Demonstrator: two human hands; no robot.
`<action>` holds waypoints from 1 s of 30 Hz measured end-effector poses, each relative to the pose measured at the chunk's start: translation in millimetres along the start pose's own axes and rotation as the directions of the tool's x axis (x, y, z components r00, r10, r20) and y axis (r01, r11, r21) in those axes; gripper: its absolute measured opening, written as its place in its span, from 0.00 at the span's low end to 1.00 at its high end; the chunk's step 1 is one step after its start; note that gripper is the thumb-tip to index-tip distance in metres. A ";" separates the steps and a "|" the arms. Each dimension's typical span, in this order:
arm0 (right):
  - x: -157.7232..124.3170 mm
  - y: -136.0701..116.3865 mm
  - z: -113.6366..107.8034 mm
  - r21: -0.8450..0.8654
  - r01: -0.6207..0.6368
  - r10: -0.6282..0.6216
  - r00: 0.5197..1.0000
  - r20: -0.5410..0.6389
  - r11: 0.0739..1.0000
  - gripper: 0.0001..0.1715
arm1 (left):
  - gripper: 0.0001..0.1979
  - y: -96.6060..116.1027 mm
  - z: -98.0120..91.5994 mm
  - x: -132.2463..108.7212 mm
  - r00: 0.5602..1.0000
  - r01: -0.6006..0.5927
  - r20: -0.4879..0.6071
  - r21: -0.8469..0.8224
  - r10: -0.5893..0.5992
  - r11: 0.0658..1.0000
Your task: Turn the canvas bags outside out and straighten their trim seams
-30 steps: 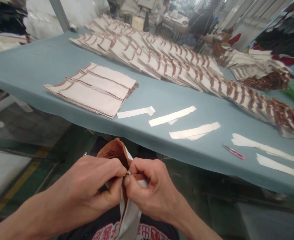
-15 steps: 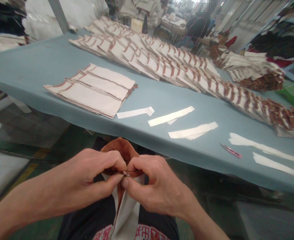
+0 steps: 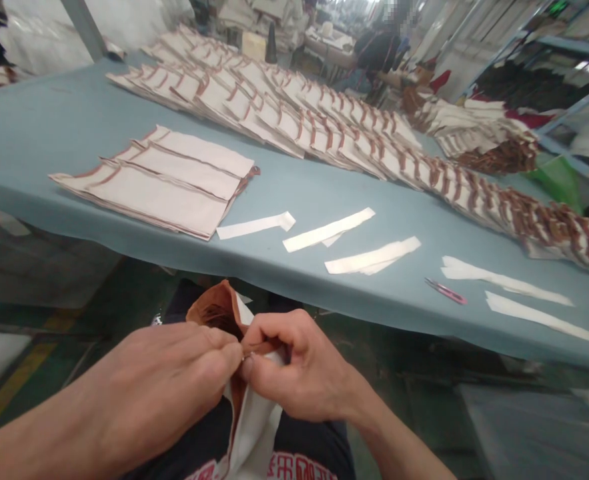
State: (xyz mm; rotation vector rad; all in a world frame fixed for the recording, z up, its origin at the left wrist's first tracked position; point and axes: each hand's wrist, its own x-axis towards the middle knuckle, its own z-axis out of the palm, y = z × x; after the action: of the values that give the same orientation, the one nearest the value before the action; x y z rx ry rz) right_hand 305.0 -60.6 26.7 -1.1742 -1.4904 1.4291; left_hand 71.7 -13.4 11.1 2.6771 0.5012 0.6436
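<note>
Over my lap hangs a cloth piece [image 3: 258, 419], off-white outside and rust-brown inside, its upper edge gaping. My left hand [image 3: 174, 373] is closed on the cloth's edge, back turned up, so most of its fingertips are hidden. Thumb and forefinger of my right hand [image 3: 294, 367] pinch the same edge right beside the left fingertips. Whatever small detail lies between the two pinches is too small to make out.
A blue-covered table [image 3: 369, 180] stands ahead, with a stack of white-and-brown cloth pieces [image 3: 159, 180], paper-like strips [image 3: 371, 256] and pink thread snips [image 3: 447, 292]. Overlapping rows of similar pieces [image 3: 274, 110] lie behind. Another person [image 3: 377, 50] sits in the background.
My left hand has rolled over, its back now covering the fingertips. The cloth's brown opening has tilted left. The view has shifted slightly, so the table things sit further left.
</note>
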 end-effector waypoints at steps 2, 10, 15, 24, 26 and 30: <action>-0.8 4.0 -2.1 0.115 -0.083 0.082 0.996 0.019 0.990 0.11 | 0.20 -1.3 6.2 -3.3 0.997 -0.069 0.033 0.056 0.067 0.996; -8.0 46.5 -1.2 0.521 -0.255 0.225 0.967 0.121 0.815 0.25 | 0.22 0.5 9.8 2.6 0.986 -0.165 0.023 0.148 0.164 0.975; -9.0 41.5 -0.4 0.486 -0.231 0.215 0.973 0.090 0.843 0.16 | 0.20 8.4 5.5 15.8 0.993 -0.113 -0.001 0.122 0.114 0.986; -17.4 8.1 -6.9 -0.090 0.167 -0.178 0.975 -0.133 0.982 0.05 | 0.11 11.7 -8.7 18.6 0.958 0.282 0.063 -0.395 -0.280 0.875; -18.6 9.3 -6.0 -0.219 0.226 -0.262 0.953 -0.151 0.949 0.05 | 0.17 6.7 -10.7 18.5 0.947 0.317 0.170 -0.388 -0.271 0.865; -18.2 10.1 -4.6 -0.248 0.206 -0.247 0.958 -0.148 0.947 0.05 | 0.21 -0.8 -3.3 18.8 0.986 0.125 0.141 -0.236 -0.093 0.964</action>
State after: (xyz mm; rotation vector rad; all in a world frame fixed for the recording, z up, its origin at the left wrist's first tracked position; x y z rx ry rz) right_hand 315.9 -77.0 18.5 -1.1885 -1.6367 0.9903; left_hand 85.6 -4.2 20.4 2.4205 0.4958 0.4637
